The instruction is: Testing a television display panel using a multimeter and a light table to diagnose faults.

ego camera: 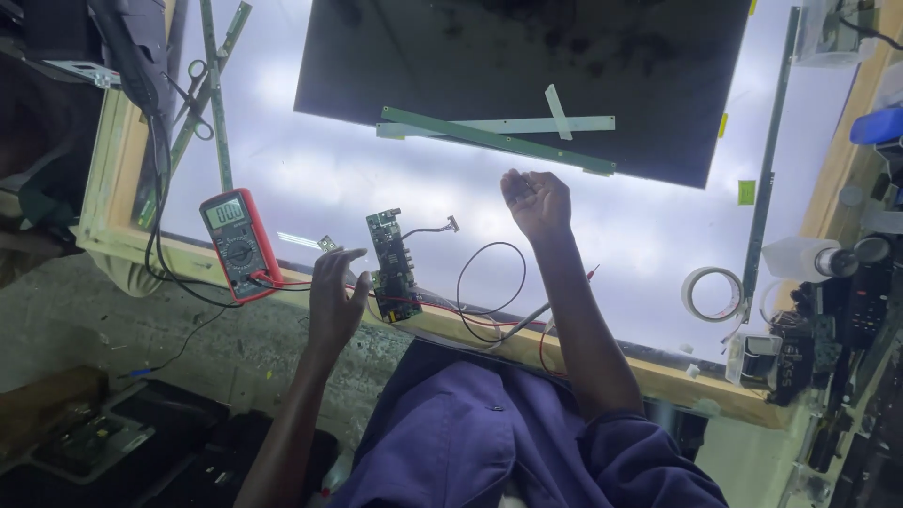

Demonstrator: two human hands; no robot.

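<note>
Green rectangular circuit board (392,266) with small mounted components lies near the front edge of the backlit white panel (640,235) that serves as my work surface, its long axis running away from me and its near end resting at the wooden frame (658,376) along that edge. My left hand (336,296) sits just beside the board on its left, fingers spread and loosely curled, fingertips close to the board's left side; whether they touch it I cannot tell, and the hand grips nothing that I can see. My right hand (536,202) is raised over the middle of the panel, well apart from the board, curled into a loose fist with the knuckles facing away; I cannot tell whether anything is enclosed in it. Thin black and red wires (489,292) loop across the panel between the board and my right forearm and trail over the front edge. A short grey ribbon lead (435,227) runs from the upper part of the board toward the right. A red-cased digital multimeter (239,243) with a grey display lies at the front left corner of the panel, left of my left hand, its leads running toward the board. A large dark rectangular sheet (527,66) covers the far part of the panel, with a long narrow green strip (499,141) and white strips (527,124) lying across its near edge. A roll of pale tape (712,293) rests near the front right corner.
</note>
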